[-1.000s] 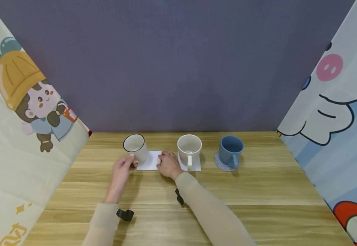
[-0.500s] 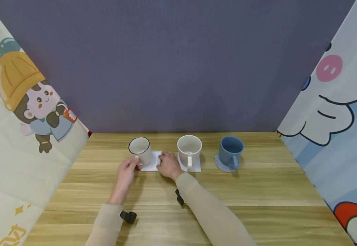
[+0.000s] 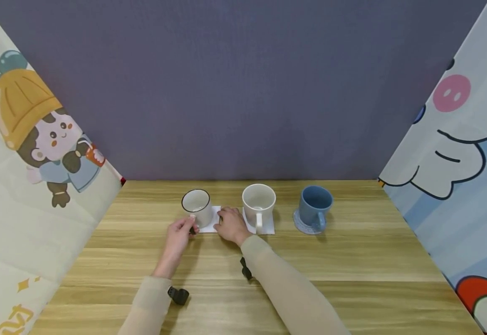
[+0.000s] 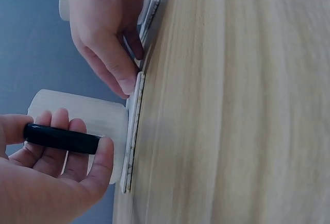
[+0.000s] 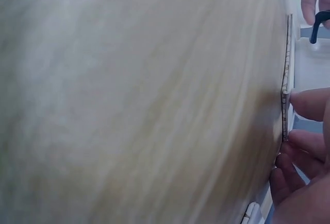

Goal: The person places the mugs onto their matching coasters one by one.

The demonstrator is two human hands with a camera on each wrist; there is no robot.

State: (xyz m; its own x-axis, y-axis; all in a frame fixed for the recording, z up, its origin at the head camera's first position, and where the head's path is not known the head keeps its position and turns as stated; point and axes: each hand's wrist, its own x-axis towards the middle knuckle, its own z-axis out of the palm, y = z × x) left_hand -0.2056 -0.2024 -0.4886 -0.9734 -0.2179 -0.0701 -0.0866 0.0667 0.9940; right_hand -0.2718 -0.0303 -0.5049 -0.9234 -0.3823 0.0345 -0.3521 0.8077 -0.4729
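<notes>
A white mug (image 3: 201, 215) with a dark rim is at the left of the row. My left hand (image 3: 179, 231) pinches its black handle (image 4: 62, 138) between thumb and fingers. The mug's base is right at the top of a white square coaster (image 3: 216, 217), covering much of it in the head view. My right hand (image 3: 231, 226) holds that coaster at its right end, thumb at the front corner and fingertips along the edge. Close to the right of this hand stands a plain white mug (image 3: 255, 208), handle forward, on another white coaster (image 3: 270, 227).
Farther right, a blue mug (image 3: 310, 210) stands on a round grey-blue coaster (image 3: 300, 225). A dark panel (image 3: 243, 93) rises behind the wooden table (image 3: 352, 270). Printed cloths flank it, a cartoon cloth (image 3: 4, 186) on the left among them.
The dark-rimmed mug, gripped by my left hand, has moved right and slightly nearer, covering more of the left coaster. My right hand keeps its place at the coaster's edge.
</notes>
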